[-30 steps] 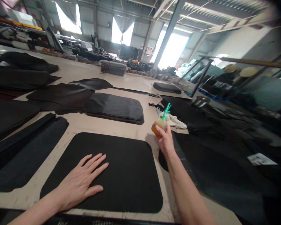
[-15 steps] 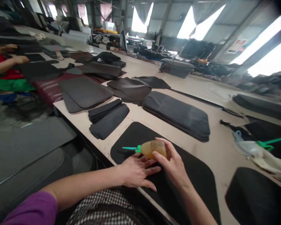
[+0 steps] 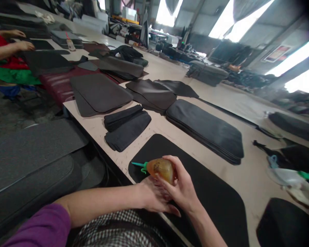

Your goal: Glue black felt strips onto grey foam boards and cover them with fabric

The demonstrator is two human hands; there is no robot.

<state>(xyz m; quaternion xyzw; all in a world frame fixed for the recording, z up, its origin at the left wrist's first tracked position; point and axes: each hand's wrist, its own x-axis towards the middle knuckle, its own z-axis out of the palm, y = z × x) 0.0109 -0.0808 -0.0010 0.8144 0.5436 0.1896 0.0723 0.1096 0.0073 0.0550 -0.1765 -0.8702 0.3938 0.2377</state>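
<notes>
Two squeeze bottles show clearly: one amber bottle (image 3: 161, 170) at 6 o'clock, one red-tipped bottle (image 3: 71, 44) at 10. Two narrow dark bundles (image 3: 128, 130) lie at 9; two black panels (image 3: 211, 199), at 5 and 4. One thick stack (image 3: 204, 125) sits at 3, its layers too tight to count.

I have open strip of tabletop (image 3: 252, 175) from mid-frame toward lower right, between black panel (image 3: 213, 195) and thick dark stack (image 3: 204, 127). Folded dark pieces (image 3: 128, 128) stand in way left of centre. Bottle (image 3: 162, 169), left hand (image 3: 157, 193) and right hand (image 3: 182, 185) obstruct panel's near side. Blurred pale clutter (image 3: 289, 177) crowds right edge.
</notes>
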